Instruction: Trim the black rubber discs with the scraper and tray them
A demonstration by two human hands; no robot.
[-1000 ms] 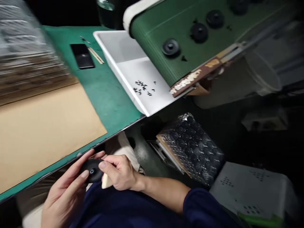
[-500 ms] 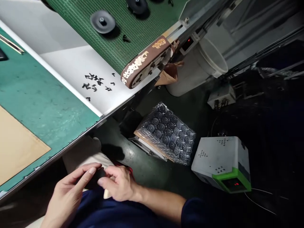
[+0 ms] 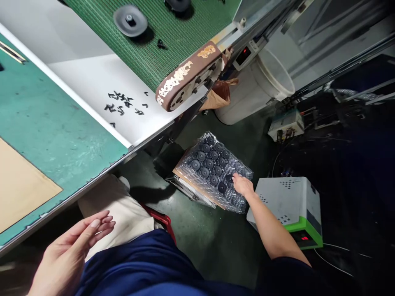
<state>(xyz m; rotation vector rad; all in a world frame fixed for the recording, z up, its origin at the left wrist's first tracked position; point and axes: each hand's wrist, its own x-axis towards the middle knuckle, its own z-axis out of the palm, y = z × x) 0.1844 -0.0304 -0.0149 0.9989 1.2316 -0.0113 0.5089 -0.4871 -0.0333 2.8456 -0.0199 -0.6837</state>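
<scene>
The hands are apart. The left hand (image 3: 74,248) is empty, its fingers loosely curled below the near edge of the green desk (image 3: 68,119). The right hand (image 3: 243,186) reaches out to the clear tray (image 3: 238,201), fingertips at a black disc (image 3: 228,178) beside the tray's less filled side, toward the grey box (image 3: 284,197). The other black discs (image 3: 205,172) sit in rows toward the opposite edge; the moulded pockets presumably keep them from rubbing together. The white bin (image 3: 92,78) stands under the end of the conveyor (image 3: 148,61), probably to catch what drops off, and small black pieces (image 3: 126,100) lie near its corner by the belt frame.

The fingers partly cover the disc, so whether they pinch it or merely touch it cannot be told. The frame's top edge cuts off a disc on the belt (image 3: 178,4), and deep shadow swallows the floor beyond the box.
</scene>
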